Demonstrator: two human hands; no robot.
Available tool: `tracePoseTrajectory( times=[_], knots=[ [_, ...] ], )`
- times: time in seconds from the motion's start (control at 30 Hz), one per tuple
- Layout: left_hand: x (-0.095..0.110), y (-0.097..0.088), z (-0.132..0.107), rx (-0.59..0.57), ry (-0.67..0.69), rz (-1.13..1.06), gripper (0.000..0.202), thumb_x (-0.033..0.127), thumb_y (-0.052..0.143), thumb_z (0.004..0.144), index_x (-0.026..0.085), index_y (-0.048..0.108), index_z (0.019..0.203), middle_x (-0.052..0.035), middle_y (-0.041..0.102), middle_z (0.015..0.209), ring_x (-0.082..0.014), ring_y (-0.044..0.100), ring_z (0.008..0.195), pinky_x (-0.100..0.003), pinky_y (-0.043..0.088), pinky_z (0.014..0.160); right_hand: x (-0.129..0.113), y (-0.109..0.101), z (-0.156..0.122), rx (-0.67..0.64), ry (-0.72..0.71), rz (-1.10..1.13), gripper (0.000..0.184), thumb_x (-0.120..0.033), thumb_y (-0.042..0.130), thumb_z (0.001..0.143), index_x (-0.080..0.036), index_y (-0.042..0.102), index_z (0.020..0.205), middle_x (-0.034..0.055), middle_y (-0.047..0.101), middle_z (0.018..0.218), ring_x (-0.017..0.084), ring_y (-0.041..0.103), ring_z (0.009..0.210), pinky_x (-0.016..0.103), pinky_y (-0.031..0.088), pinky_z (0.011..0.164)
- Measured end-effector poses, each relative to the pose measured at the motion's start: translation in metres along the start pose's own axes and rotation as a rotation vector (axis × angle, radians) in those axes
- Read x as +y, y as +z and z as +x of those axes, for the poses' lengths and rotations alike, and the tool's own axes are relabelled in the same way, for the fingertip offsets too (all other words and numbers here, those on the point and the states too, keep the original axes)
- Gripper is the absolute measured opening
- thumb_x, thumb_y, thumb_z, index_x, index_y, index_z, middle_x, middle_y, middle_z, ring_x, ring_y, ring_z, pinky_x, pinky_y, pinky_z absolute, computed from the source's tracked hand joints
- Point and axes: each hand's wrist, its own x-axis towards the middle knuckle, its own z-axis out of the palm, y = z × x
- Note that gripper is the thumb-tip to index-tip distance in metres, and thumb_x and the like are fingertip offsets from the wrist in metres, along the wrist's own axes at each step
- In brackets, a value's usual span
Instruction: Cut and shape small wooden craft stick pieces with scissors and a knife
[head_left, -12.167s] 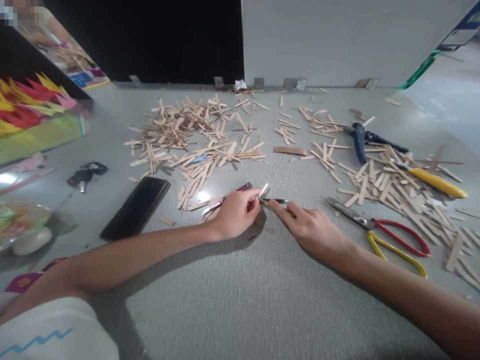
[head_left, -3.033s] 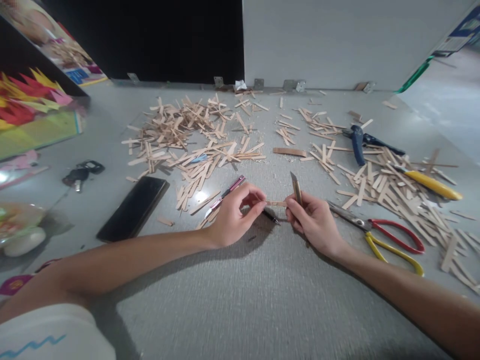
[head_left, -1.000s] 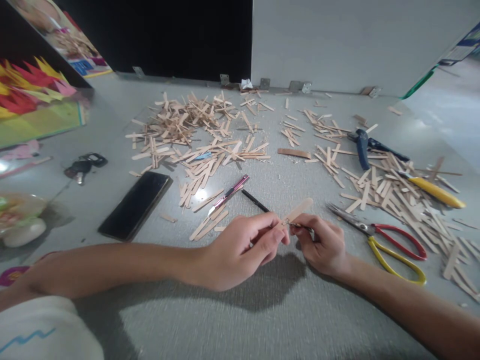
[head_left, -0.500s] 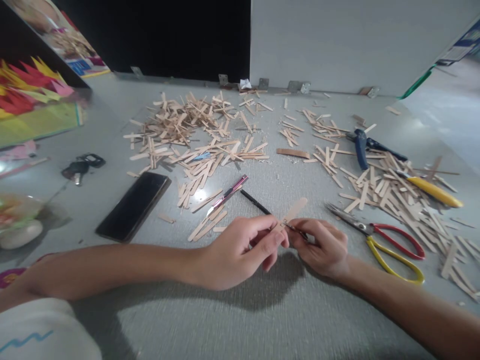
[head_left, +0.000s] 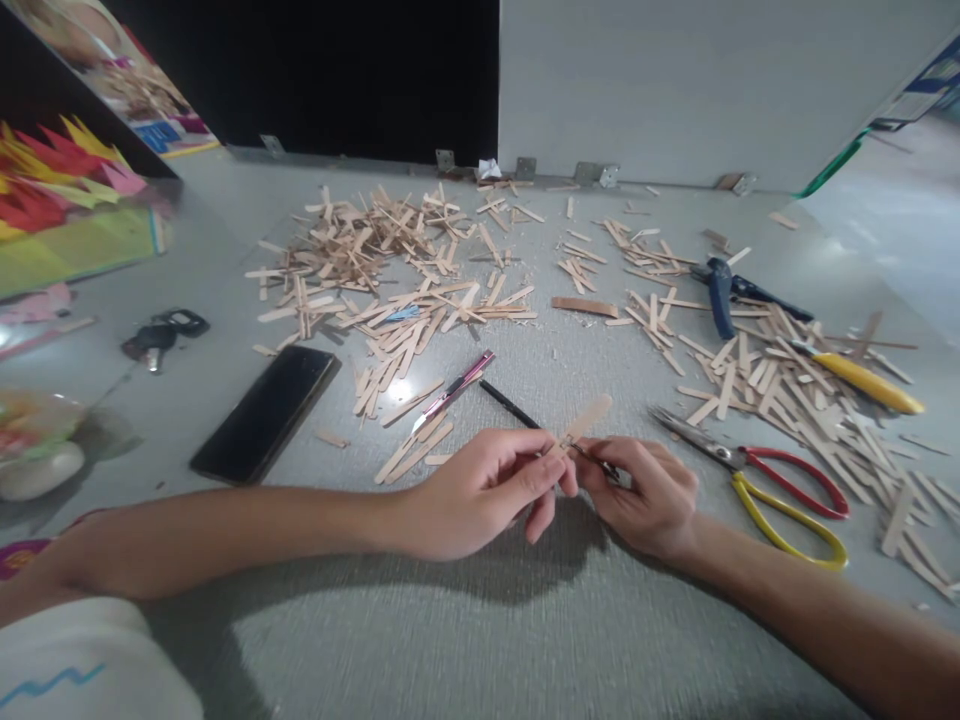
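Note:
Between the thumb and fingers of my left hand (head_left: 484, 495) is a wooden craft stick (head_left: 590, 416), its rounded end pointing up and away. My right hand (head_left: 649, 497) is closed on a thin dark tool (head_left: 600, 463), whose tip meets the stick beside my left fingertips. Most of the tool is hidden by my fingers, so its kind is unclear. Just beyond my left hand a black pen-like rod (head_left: 508, 402) lies on the table. Near it rests a pink cutter (head_left: 456, 385) on some loose sticks. Scissors (head_left: 739, 457) with red and yellow handles lie right of my right hand.
Craft sticks (head_left: 375, 235) are heaped at the back, with another spread (head_left: 772, 375) at the right. Among these lie blue-handled pliers (head_left: 721, 298) and a yellow-handled tool (head_left: 866, 382). A phone (head_left: 266, 413) and keys (head_left: 161, 335) are at the left. A panel (head_left: 675, 90) stands behind.
Almost nothing differs. The tool and my right fingers have shifted very slightly against the stick, which stays in my left hand.

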Motion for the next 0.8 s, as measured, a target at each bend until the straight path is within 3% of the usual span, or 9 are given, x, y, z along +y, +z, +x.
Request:
tracePoseTrajectory(
  times=[0.2,0.43,0.8],
  knots=[
    [-0.001,-0.002,0.003,-0.045,-0.017,-0.04,0.039,0.053,0.049,0.112,0.019,0.058,0.096,0.0038,0.059,0.062,-0.0087,0.038,0.047,-0.019,0.028,0.044,0.001,-0.001,0.0,-0.001,-0.011,0.007,0.022,-0.008,0.069,0.1,-0.028,0.066,0.091,-0.0016,0.082,0.073,0.017,0.076,0.051,0.025,0.062,0.049],
    [-0.002,-0.005,0.004,-0.057,-0.005,-0.007,0.041,0.055,0.049,0.111,0.019,0.06,0.096,0.005,0.054,0.061,-0.0097,0.039,0.049,-0.021,0.029,0.047,0.001,-0.003,0.007,-0.076,0.0,0.074,0.029,-0.001,0.059,0.097,-0.028,0.069,0.095,-0.0012,0.085,0.08,0.018,0.08,0.06,0.026,0.067,0.058],
    [-0.004,-0.011,0.006,-0.063,0.03,0.005,0.038,0.049,0.05,0.112,0.017,0.063,0.096,0.0068,0.047,0.064,-0.0095,0.036,0.052,-0.022,0.026,0.048,0.006,-0.004,0.016,-0.178,0.04,0.171,0.03,0.001,0.052,0.096,-0.025,0.065,0.089,-0.0014,0.077,0.07,0.014,0.071,0.053,0.022,0.055,0.05]
  ],
)
